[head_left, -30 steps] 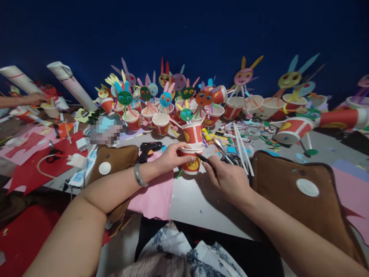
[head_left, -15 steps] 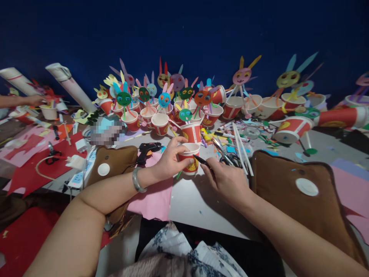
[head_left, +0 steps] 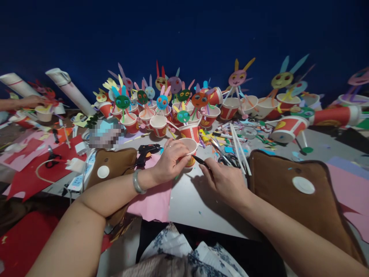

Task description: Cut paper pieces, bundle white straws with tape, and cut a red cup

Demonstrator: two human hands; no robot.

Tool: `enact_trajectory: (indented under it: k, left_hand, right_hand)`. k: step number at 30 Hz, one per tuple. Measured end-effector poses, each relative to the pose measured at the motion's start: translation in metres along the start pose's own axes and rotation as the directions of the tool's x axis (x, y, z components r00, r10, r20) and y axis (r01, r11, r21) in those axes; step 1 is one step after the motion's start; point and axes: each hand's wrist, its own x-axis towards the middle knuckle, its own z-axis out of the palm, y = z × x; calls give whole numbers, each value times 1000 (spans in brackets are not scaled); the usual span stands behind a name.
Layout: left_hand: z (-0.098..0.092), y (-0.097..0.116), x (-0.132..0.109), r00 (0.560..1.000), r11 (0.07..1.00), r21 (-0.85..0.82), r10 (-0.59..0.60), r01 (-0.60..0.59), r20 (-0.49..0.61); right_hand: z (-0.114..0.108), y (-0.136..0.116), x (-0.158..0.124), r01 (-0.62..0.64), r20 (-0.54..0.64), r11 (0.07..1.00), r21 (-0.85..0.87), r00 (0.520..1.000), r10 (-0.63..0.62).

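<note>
Gripping a red and white paper cup (head_left: 191, 161) at its left side, the left hand (head_left: 173, 157) of the person has its fingers clamped around the wall, near the rim. The right hand (head_left: 223, 177) is closed on a slim black tool (head_left: 199, 159), whose tip points left at the cup; whether it touches the wall, one cannot tell. This cup is upright in the middle of the scene, above the near part of the grey surface (head_left: 184, 209). Just on its far side stands another cup (head_left: 188, 132) with a green paper face (head_left: 183, 116), and farther there are many cups with coloured, long-eared faces. To the left of the left hand lies a black glue gun (head_left: 143, 156), and a pink sheet (head_left: 151, 206) is under the left wrist. On the right, scissors (head_left: 230, 158) and white sticks (head_left: 240, 150) lie beyond the right hand, near a brown pad (head_left: 273, 184). At the far left, a co-worker's hand (head_left: 34, 101) is near another paper cup (head_left: 44, 114).
</note>
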Motion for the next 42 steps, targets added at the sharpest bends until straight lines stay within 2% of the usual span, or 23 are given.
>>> enact_trajectory:
  k: [3,9,15,21,31,33,35,39,41,42]
  left_hand:
    - [0,0,-1,1000,998,56,6,-6,1]
    - [3,2,-4,1000,999,50,9,-9,-8]
    - [7,0,-6,995,1000,19,18,-16,-96]
    - [9,-2,-8,990,998,25,57,-54,-128]
    - [4,4,-8,991,992,95,91,-82,-98]
    - [3,5,-8,992,991,108,94,-85,-88]
    - [3,4,-9,993,989,124,91,-81,-78]
    - [4,2,-9,990,981,162,117,-103,-83]
    - [5,1,-9,986,975,184,142,-125,-82]
    - [5,1,-9,986,973,192,149,-131,-81]
  right_hand:
    - [-1,-1,0,-23,21,1000,-7,1000,23]
    - [-4,-4,0,-50,61,998,28,997,48]
    - [-1,-4,-2,-35,34,999,24,999,34]
    - [-2,-5,-1,-30,28,999,44,999,29]
    - [-4,-8,-2,-21,56,1000,13,998,20]
    - [-3,-8,-2,-45,69,997,58,997,41]
    - [-3,-9,-1,-106,106,978,177,990,88]
    - [-2,-9,4,-228,217,817,530,968,129]
    - [-2,-8,5,-242,236,763,599,964,121]
    - [-2,-8,5,-240,235,775,585,964,121]
